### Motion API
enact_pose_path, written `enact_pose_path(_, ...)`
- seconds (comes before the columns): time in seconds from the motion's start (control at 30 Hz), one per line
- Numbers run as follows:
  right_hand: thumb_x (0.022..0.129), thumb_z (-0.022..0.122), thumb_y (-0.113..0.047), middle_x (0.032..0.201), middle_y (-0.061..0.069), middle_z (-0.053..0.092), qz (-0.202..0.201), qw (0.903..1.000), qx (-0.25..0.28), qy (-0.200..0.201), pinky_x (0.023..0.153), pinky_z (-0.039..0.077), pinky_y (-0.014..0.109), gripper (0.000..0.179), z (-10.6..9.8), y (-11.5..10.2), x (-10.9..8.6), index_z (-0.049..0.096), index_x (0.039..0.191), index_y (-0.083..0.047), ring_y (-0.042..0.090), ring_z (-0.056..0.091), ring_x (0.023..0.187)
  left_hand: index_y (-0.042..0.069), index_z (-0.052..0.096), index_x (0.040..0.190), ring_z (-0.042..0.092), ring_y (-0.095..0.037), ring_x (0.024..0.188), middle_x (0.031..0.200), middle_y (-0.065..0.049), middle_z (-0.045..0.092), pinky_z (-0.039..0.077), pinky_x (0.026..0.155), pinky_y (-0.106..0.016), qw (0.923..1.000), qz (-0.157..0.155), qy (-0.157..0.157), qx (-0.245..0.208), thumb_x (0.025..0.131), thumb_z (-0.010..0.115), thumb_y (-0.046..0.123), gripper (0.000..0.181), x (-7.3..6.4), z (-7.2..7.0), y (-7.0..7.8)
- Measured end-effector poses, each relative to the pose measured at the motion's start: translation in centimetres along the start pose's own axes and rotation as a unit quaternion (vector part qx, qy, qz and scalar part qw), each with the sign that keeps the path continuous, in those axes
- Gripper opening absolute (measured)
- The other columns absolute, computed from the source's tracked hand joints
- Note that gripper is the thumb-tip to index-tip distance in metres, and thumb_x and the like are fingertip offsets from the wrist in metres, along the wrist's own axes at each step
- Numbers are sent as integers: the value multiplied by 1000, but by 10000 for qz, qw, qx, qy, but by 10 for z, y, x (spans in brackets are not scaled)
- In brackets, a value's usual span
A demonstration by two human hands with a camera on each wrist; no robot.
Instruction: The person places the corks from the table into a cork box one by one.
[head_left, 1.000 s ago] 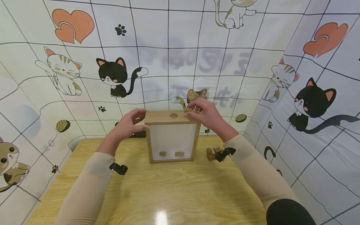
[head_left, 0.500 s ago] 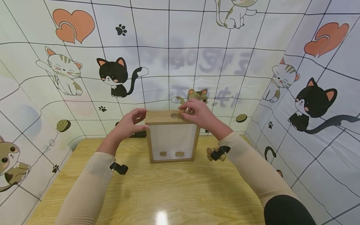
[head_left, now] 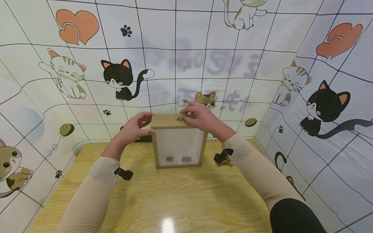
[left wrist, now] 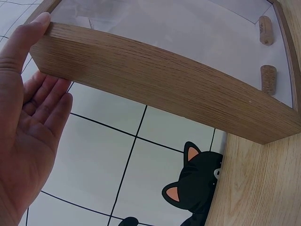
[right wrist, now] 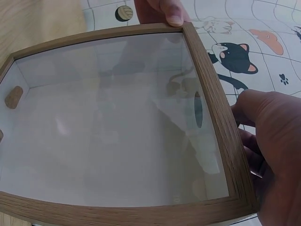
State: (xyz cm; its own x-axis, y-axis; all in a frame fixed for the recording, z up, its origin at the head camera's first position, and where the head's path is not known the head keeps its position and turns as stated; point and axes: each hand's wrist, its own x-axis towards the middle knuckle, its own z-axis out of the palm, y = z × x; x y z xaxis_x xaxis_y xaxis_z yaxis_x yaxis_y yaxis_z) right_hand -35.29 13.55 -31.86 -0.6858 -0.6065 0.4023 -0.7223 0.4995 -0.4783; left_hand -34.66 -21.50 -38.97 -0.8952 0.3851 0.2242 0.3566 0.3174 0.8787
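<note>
An upright wooden box (head_left: pixel 166 121) with a clear front pane stands on the table (head_left: pixel 180 197). Two corks (head_left: pixel 169 159) lie on its floor, also seen in the left wrist view as corks (left wrist: pixel 269 79). My left hand (head_left: pixel 137 127) rests against the box's top left corner, thumb tip on the edge and fingers (left wrist: pixel 47 103) straight beside the box side (left wrist: pixel 164 80). My right hand (head_left: pixel 201 118) is on the box top and pinches a cork (head_left: pixel 182 117) over the round hole (right wrist: pixel 197 109). The right hand (right wrist: pixel 270 141) sits beside the frame (right wrist: pixel 214 103).
A small pile of loose corks (head_left: pixel 225 161) lies on the table right of the box, partly behind my right forearm. Cat-print cloth walls (head_left: pixel 87 81) close in the table at the back and both sides.
My right hand has carried the cork leftward along the box top, from near the right end to the hole. The left hand and the box have stayed put.
</note>
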Motion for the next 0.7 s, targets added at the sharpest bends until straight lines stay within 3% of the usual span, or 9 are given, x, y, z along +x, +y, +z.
enact_pose_path(0.43,105,73,-10,112,4,65,27,9992,-298,-255,85,65,34,29,5,5,6,78,133,-8,18,71,97,8,49,161,46,-38,156,150,-16,56,42,129,-52,10000,8,15,-30,96,90,15,78,-2,0,2)
enact_pose_path(0.7,105,75,-12,116,5,67,78,9995,-168,-243,88,65,36,25,0,2,2,77,130,-6,20,71,101,8,48,161,47,-38,156,149,-16,56,42,129,-53,10000,-5,9,-26,96,90,14,77,-2,1,3)
